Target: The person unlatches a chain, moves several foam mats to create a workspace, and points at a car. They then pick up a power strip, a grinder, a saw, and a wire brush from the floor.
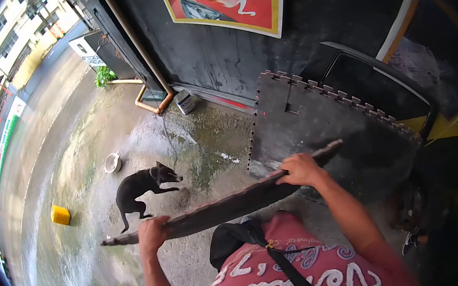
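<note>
A dark foam floor mat (pixel 226 211), seen nearly edge-on, stretches across in front of my body. My left hand (pixel 152 233) is closed around its upper edge near the left end. My right hand (pixel 301 169) grips the same edge farther right, fingers wrapped over it. The mat's right end rises higher than its left end. Beyond my right hand, a larger grey-black foam mat (pixel 317 115) with jigsaw-toothed edges leans by the wall; the held mat overlaps part of it.
A black dog (pixel 139 192) is on the wet concrete just past the mat. Nearby are a white basin (pixel 112 163), a yellow container (pixel 60 215) and a small tub (pixel 184 101). A pipe (pixel 140 45) runs down the dark wall (pixel 218 58). A black-framed panel (pixel 373 82) stands behind the leaning mat.
</note>
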